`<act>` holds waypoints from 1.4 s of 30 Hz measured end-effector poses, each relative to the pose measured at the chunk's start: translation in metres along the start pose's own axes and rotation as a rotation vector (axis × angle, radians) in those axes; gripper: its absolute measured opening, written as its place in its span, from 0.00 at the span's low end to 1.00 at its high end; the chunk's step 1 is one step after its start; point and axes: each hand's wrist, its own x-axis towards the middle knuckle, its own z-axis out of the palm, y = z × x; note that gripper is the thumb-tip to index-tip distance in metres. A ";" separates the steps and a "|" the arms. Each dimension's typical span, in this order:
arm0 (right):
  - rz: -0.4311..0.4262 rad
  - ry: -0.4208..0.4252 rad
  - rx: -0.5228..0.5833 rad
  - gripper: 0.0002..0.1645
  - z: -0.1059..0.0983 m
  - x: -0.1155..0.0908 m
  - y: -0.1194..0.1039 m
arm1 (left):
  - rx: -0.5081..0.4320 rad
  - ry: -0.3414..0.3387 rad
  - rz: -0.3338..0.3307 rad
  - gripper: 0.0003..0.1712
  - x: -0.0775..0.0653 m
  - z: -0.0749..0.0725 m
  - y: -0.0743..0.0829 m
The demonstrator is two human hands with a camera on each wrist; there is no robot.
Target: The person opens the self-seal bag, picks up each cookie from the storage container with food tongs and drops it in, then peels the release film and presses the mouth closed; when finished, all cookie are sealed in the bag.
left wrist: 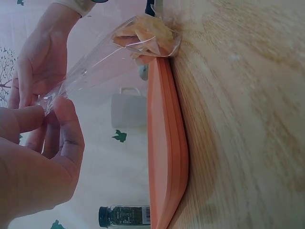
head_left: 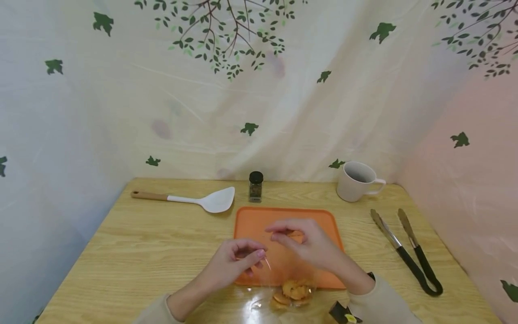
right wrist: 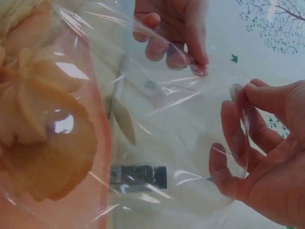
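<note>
A clear plastic bag hangs from both hands, with several golden-brown, round snack pieces at its bottom. My left hand pinches the bag's upper end between thumb and fingertips. Slightly farther forward, my right hand pinches the bag's edge between thumb and finger, best seen in the right wrist view. The snack pieces sit by the near edge of an orange tray; the hands are above that tray. In the head view the clear film is hard to make out.
A white spatula with a wooden handle lies at the back left. Behind the tray stands a black-capped spice jar. To the right are a pale mug and black-handled tongs. A black thing with yellow shows near the right sleeve.
</note>
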 end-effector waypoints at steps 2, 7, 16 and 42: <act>-0.041 0.010 -0.031 0.14 0.002 -0.002 0.001 | -0.005 -0.003 0.002 0.16 0.000 0.001 0.000; -0.115 0.030 -0.161 0.20 0.007 -0.006 0.001 | -0.015 -0.008 0.014 0.15 0.001 0.002 -0.001; -0.284 0.188 -0.392 0.24 0.013 -0.013 0.002 | -0.011 0.005 0.002 0.15 0.001 0.004 0.000; -0.336 0.221 -0.394 0.12 0.015 -0.018 0.003 | -0.026 0.085 0.042 0.09 -0.001 0.010 0.002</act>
